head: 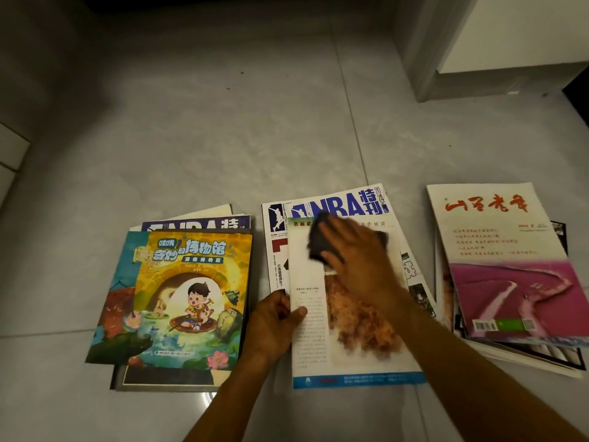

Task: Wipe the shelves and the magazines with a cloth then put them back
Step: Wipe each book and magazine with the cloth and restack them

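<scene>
Three piles of magazines lie on the grey tiled floor. On top of the middle pile is a white magazine (350, 352) with small text and a brown picture. My left hand (274, 323) grips its left edge, thumb on the page. My right hand (357, 260) presses a dark cloth (318, 247) flat against the upper part of that page. Beneath it NBA magazines (338, 207) stick out at the top. The left pile is topped by a colourful cartoon children's magazine (188, 295). The right pile is topped by a white and pink magazine (503, 260) with red script.
A white cabinet or wall base (497, 43) stands at the back right, with a dark gap (578, 94) at the right edge. White tiles (9, 148) show at the far left. Bare grey floor (223, 122) stretches behind the piles.
</scene>
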`<state>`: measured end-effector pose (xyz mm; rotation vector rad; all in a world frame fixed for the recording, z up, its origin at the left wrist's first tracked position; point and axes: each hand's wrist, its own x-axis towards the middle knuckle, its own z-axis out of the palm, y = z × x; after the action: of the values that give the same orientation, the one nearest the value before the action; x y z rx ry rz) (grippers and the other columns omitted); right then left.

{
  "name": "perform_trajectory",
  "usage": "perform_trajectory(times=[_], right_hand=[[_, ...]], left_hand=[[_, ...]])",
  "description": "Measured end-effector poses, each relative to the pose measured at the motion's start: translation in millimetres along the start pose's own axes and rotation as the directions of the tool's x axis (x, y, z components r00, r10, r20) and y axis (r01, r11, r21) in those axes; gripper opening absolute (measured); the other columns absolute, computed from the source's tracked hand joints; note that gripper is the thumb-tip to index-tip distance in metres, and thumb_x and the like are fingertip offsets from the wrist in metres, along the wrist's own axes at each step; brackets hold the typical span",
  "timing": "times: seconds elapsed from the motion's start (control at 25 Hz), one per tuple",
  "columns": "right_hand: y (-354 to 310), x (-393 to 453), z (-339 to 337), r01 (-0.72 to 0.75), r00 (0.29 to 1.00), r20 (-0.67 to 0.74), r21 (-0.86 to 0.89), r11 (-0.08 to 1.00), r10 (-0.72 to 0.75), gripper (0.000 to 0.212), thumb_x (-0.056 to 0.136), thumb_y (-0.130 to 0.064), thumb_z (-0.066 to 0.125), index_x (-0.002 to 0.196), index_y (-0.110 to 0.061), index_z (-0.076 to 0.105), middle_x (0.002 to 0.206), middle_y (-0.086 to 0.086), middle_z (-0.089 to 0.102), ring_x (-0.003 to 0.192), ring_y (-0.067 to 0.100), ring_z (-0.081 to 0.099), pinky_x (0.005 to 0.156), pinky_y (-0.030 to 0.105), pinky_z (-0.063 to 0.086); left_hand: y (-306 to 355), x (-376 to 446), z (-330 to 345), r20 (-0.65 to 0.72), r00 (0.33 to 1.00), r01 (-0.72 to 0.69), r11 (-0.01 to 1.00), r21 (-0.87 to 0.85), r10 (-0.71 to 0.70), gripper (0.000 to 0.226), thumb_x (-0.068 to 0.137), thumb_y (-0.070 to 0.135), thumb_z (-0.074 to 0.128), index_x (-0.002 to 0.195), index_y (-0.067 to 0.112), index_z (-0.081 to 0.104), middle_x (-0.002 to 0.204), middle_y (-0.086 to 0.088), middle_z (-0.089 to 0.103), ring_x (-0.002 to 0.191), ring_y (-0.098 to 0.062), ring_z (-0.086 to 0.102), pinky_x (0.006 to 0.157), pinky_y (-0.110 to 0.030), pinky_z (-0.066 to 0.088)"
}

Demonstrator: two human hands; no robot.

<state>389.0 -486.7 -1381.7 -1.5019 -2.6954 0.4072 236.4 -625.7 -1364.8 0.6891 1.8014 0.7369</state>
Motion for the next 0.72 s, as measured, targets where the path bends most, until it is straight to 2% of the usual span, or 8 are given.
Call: perform_trajectory(times=[0.08, 0.12, 0.24, 0.32, 0.48, 0.52, 0.64, 0.72], right_hand=[[18, 5, -5, -0.277, 0.960, -0.023, 0.035, 0.960, 0.278, 0.061, 0.098, -0.048, 0.040, 0.151, -0.028, 0.020, 0.158, 0.001, 0.020, 0.143, 0.029, 0.020, 0.116, 0.050, 0.019], [8, 6, -4, -0.308, 0.951, -0.028, 0.035, 0.951, 0.309, 0.061, 0.098, -0.048, 0.039, 0.152, -0.027, 0.018, 0.159, 0.002, 0.017, 0.144, 0.030, 0.017, 0.116, 0.051, 0.017], [-45, -5, -1, 0.040, 0.997, 0.064, -0.021, 0.999, -0.038, 0.061, 0.099, -0.048, 0.036, 0.153, -0.031, 0.012, 0.161, -0.003, 0.008, 0.147, 0.027, 0.008, 0.118, 0.045, 0.003], [-34, -5, -5, 0.251, 0.964, 0.097, -0.016, 0.968, -0.248, 0.060, 0.099, -0.047, 0.039, 0.152, -0.033, 0.016, 0.160, -0.006, 0.011, 0.147, 0.023, 0.009, 0.116, 0.042, 0.001], [9, 15, -11, -0.213, 0.976, 0.046, 0.039, 0.976, 0.211, 0.060, 0.099, -0.047, 0.039, 0.152, -0.031, 0.016, 0.160, -0.002, 0.014, 0.146, 0.028, 0.012, 0.118, 0.047, 0.010], [-4, 14, -8, -0.250, 0.968, 0.020, 0.038, 0.968, 0.249, 0.060, 0.099, -0.046, 0.038, 0.152, -0.030, 0.015, 0.160, -0.001, 0.013, 0.146, 0.029, 0.010, 0.118, 0.048, 0.009], [-51, -11, 1, 0.100, 0.994, 0.038, 0.002, 0.995, -0.100, 0.059, 0.099, -0.047, 0.038, 0.152, -0.031, 0.018, 0.160, -0.003, 0.014, 0.147, 0.026, 0.010, 0.118, 0.045, 0.005], [-30, -23, 3, 0.274, 0.960, 0.068, -0.013, 0.962, -0.273, 0.058, 0.098, -0.048, 0.038, 0.151, -0.033, 0.020, 0.159, -0.006, 0.017, 0.146, 0.022, 0.012, 0.119, 0.046, 0.007]], left_hand=[[-2, 0, -1, -0.005, 1.000, -0.005, 1.000, -0.010, 0.005, 0.025, 0.084, 0.016, 0.071, 0.074, 0.011, 0.048, 0.088, 0.000, 0.071, 0.080, -0.012, 0.071, 0.066, -0.034, 0.060], [-2, 0, -1, -0.008, 1.000, -0.005, 1.000, -0.017, 0.005, 0.025, 0.084, 0.015, 0.071, 0.074, 0.011, 0.048, 0.088, 0.000, 0.072, 0.080, -0.013, 0.071, 0.068, -0.036, 0.060], [-3, 0, 0, -0.010, 1.000, -0.013, 1.000, -0.010, 0.013, 0.024, 0.084, 0.016, 0.071, 0.075, 0.009, 0.050, 0.086, -0.003, 0.071, 0.078, -0.016, 0.071, 0.069, -0.039, 0.060], [-6, 2, -1, 0.001, 1.000, -0.015, 1.000, -0.006, 0.015, 0.023, 0.084, 0.017, 0.071, 0.076, 0.009, 0.051, 0.086, -0.004, 0.071, 0.078, -0.017, 0.071, 0.071, -0.040, 0.060], [-7, 4, 1, 0.009, 1.000, 0.009, 0.999, -0.033, -0.009, 0.023, 0.083, 0.017, 0.072, 0.077, 0.010, 0.051, 0.091, 0.000, 0.072, 0.083, -0.017, 0.072, 0.072, -0.045, 0.060], [-6, 3, 1, 0.008, 1.000, 0.014, 0.999, -0.033, -0.014, 0.022, 0.084, 0.017, 0.072, 0.078, 0.011, 0.052, 0.091, 0.000, 0.072, 0.083, -0.017, 0.072, 0.072, -0.045, 0.060], [-3, -2, 2, -0.004, 1.000, 0.001, 1.000, 0.016, -0.001, 0.015, 0.089, 0.022, 0.065, 0.080, 0.015, 0.055, 0.089, 0.000, 0.071, 0.082, -0.015, 0.070, 0.075, -0.042, 0.060], [0, -5, -1, -0.011, 1.000, -0.026, 0.997, 0.076, 0.026, 0.015, 0.095, 0.028, 0.056, 0.085, 0.017, 0.056, 0.090, 0.002, 0.069, 0.083, -0.014, 0.069, 0.075, -0.038, 0.059]])
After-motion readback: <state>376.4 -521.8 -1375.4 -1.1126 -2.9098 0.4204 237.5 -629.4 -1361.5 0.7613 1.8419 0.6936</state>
